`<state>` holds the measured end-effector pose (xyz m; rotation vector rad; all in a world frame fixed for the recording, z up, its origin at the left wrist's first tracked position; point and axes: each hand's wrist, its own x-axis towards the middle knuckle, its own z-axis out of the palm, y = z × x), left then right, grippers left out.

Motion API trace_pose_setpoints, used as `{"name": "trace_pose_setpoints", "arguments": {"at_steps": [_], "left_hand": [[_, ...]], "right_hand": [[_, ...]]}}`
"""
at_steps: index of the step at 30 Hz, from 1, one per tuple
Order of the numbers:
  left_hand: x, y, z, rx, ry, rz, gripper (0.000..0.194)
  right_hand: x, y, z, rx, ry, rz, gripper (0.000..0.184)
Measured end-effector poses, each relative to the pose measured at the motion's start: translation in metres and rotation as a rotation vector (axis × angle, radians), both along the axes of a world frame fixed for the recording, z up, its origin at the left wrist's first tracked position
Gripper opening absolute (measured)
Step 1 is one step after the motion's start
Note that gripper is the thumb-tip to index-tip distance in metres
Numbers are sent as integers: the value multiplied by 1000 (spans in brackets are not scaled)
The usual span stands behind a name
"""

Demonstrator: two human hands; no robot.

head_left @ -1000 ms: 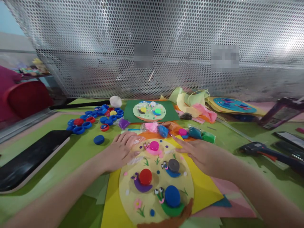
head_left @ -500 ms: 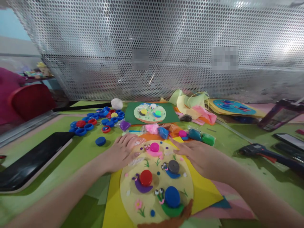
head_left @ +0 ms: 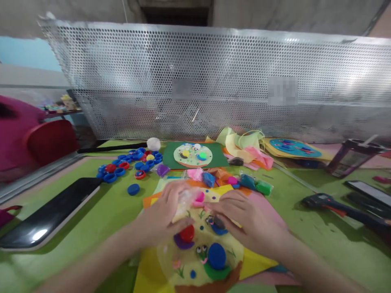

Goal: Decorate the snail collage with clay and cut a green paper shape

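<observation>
A pale yellow round card (head_left: 166,260) lies in front of me, carrying snails with bottle-cap shells: a red cap (head_left: 187,233), a blue cap (head_left: 217,256), a dark grey cap (head_left: 219,221) and a pink cap (head_left: 199,197). My left hand (head_left: 166,209), curled at the card's upper left, grips a clear plastic packet (head_left: 185,200) with something whitish inside; motion blurs it. Fingers stretched, my right hand (head_left: 241,215) hovers over the card's upper right, fingertips near the pink snail and partly covering the grey-capped one. Nothing shows in it.
Behind the card lie bagged clay pieces, among them blue (head_left: 209,179) and green (head_left: 264,187). Several bottle caps (head_left: 133,189) and a black phone-like slab (head_left: 55,211) are left. On the right are a glue gun (head_left: 330,201) and a drink cup (head_left: 351,158). A perforated metal panel (head_left: 220,81) stands behind.
My left hand has gone from lying flat to curled round the plastic packet, shifting right. My right hand has moved inward over the grey-capped snail. The view has tilted up.
</observation>
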<state>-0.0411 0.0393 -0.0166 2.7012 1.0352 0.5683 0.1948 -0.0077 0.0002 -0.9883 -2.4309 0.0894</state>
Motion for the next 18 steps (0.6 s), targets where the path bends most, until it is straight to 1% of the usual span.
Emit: {"name": "trace_pose_setpoints", "arguments": {"at_steps": [2, 4, 5, 8, 10, 12, 15, 18], "left_hand": [[8, -14, -3, -11, -9, -42, 46], [12, -22, -9, 12, -28, -87, 43], [13, -24, -12, 28, -62, -77, 45], [9, -23, -22, 12, -142, 36, 46], [5, -22, -25, 8, -158, 69, 46], [3, -23, -27, 11, -154, 72, 46], [4, -29, -24, -12, -179, 80, 43], [9, -36, -18, -105, -227, 111, 40]], "right_hand": [[-6, -4, 1, 22, 29, 1, 30], [-8, -5, 1, 67, 15, -9, 27], [-8, -5, 2, 96, 12, -15, 26], [-5, -5, 5, 202, 58, -39, 22], [-4, -5, 6, 252, 99, -37, 19], [-4, -6, 6, 278, 108, -13, 18], [-5, -7, 5, 311, 65, 33, 20], [-4, -8, 5, 316, 75, 39, 21]]}}
